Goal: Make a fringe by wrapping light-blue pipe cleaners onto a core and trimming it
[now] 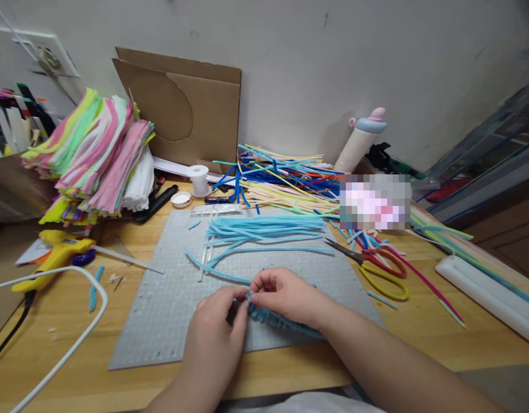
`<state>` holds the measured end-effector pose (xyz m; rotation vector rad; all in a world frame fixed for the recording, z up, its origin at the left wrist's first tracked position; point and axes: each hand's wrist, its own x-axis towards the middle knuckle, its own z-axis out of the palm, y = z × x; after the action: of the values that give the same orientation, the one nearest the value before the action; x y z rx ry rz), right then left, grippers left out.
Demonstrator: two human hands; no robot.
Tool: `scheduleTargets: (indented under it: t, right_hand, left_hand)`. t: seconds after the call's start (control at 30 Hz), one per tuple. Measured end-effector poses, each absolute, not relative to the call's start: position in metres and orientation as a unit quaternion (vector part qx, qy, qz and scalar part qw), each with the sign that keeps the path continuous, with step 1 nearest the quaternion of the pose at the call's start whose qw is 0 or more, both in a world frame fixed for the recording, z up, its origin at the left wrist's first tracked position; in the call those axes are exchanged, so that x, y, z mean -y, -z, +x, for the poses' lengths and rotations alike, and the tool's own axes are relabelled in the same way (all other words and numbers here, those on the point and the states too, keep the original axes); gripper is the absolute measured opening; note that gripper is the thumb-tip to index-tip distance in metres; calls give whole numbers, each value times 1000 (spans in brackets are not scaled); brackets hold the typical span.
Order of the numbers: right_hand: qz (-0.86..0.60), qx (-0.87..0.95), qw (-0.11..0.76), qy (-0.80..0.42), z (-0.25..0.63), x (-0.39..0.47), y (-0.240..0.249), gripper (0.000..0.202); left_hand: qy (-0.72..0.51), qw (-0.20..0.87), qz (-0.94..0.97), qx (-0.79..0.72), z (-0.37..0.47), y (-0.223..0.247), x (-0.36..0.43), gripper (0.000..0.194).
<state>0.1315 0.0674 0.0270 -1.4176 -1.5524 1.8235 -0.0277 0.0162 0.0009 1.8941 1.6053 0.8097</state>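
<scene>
My left hand [219, 321] and my right hand [284, 295] meet over the lower middle of a grey cutting mat [156, 321]. Both pinch the end of a blue pipe cleaner piece [268, 318], which looks bent into a row of folds. Part of it is hidden under my right hand, and strands run out beneath the right wrist. One loose blue pipe cleaner [221, 274] curves from the left toward my right fingers. Beyond my hands, a bundle of straight blue pipe cleaners [264, 228] lies across the mat.
Scissors [380, 267] with red and yellow handles lie open at the mat's right edge. A yellow glue gun [53, 258] and white cable [96, 321] are at left. Coloured pipe cleaners [286, 178], a bottle [359, 140] and cardboard [213, 109] stand behind. A white power strip [483, 295] is at right.
</scene>
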Motion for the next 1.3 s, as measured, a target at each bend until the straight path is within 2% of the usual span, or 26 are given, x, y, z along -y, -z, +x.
scheduleTargets:
  t: [0.13, 0.3, 0.8, 1.0, 1.2, 1.3]
  right_hand:
    - [-498, 567, 182, -630, 132, -67, -25, 2]
    - [-515, 617, 177, -568, 131, -66, -18, 14]
    - [-531, 655, 182, -505, 131, -62, -6, 6]
    - [-518, 660, 198, -508, 133, -61, -1, 7]
    - [-531, 619, 200, -544, 130, -62, -5, 5]
    - [-533, 620, 196, -542, 131, -64, -8, 5]
  left_hand:
    - [-288, 281, 687, -606, -26, -3, -19, 10]
    - [-278, 273, 682, -619, -24, -4, -19, 10]
    - [-264, 272, 683, -625, -24, -6, -19, 8]
    - [-265, 234, 764, -540, -26, -5, -19, 29]
    - [-248, 198, 777, -544, -27, -6, -19, 23]
    - [-247, 186, 786, -535, -27, -6, -18, 26]
